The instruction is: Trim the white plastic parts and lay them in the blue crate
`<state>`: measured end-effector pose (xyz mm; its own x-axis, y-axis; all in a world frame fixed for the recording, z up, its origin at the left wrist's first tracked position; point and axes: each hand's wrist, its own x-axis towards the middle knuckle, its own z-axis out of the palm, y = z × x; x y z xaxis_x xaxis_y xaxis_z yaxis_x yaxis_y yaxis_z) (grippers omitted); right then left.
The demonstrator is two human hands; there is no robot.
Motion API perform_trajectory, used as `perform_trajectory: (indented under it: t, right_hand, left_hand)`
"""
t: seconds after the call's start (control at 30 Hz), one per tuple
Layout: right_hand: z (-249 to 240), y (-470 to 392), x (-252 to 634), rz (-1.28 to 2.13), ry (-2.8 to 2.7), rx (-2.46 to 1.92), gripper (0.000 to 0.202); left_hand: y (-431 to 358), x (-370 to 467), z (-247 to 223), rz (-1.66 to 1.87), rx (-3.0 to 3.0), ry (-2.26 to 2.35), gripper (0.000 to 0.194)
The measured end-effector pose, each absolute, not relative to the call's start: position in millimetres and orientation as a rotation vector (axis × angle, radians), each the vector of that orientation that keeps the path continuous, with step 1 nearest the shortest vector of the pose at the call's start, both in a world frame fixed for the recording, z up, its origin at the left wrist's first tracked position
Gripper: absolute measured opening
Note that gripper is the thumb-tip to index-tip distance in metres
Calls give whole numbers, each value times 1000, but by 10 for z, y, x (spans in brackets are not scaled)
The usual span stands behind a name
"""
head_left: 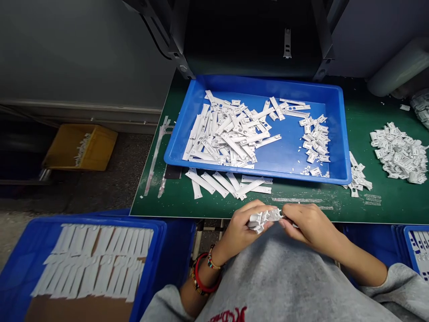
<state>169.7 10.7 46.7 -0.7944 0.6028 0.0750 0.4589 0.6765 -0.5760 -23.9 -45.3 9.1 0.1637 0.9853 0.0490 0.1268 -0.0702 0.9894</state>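
My left hand (239, 227) is closed around a small bunch of white plastic pieces (259, 220) in front of my grey sweatshirt, just off the table's front edge. Close against the right end of these pieces, my right hand (311, 223) is pinched shut. Something thin and dark shows between its fingertips, too small and too covered to name. Beyond both hands stands a blue tray (284, 172). In it lie a heap of long white plastic strips (231, 129) and, at its right, a pile of short white clips (315, 138).
Loose strips (221, 184) lie along the tray's front on the green table (161, 203). More small parts (400, 152) are heaped at the right. One strip (287, 43) rests on the dark conveyor belt (251, 40). At lower left, a blue crate (157, 228) holds rows of strips.
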Motion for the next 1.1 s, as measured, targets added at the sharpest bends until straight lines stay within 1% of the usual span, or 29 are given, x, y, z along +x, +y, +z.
perform_trajectory:
  t: [0.17,0.23,0.4,0.57,0.67,0.77,0.83,0.87,0.93,1.0,1.1]
  right_hand:
    - [364,65,1678,716,-2597,-919,28]
    - [319,42,1672,785,-2564,-998,28]
    - [254,24,1664,1082,-2465,-1168,31]
    - [257,55,1646,1173,-2421,-1292,34]
    - [343,49,1641,1273,-2413,-1269,36]
    - [464,64,1672,1485,-2450,-1087,36]
    - [508,130,1709,1530,-2436,-1034,36]
    - [513,181,1728,1503,-2414,-1052,35]
    - [493,298,1752,1425,-2381,-1087,33]
    - [461,391,1746,1418,-2397,-1012,30]
    - [437,431,1685,1469,-2455,-813,27]
  left_hand:
    - [-524,-142,29,1083,1375,1298,26]
    - [-554,-97,-8,1076,1399,1371,27]
    - [-595,-27,-97,1048,1614,1492,33]
    - [-610,-2,-202,1041,1833,1596,40]
    - [-583,-18,-258,1074,1866,1598,42]
    - [-526,-64,-250,1133,1605,1636,36]
    - [-490,-100,-196,1149,1289,1547,31]
    - [-478,-116,-158,1126,1126,1433,31]
    - [-464,-139,-78,1041,842,1145,38]
    - [-460,-152,-11,971,658,927,44]
    - [-452,-159,39,927,568,795,45]
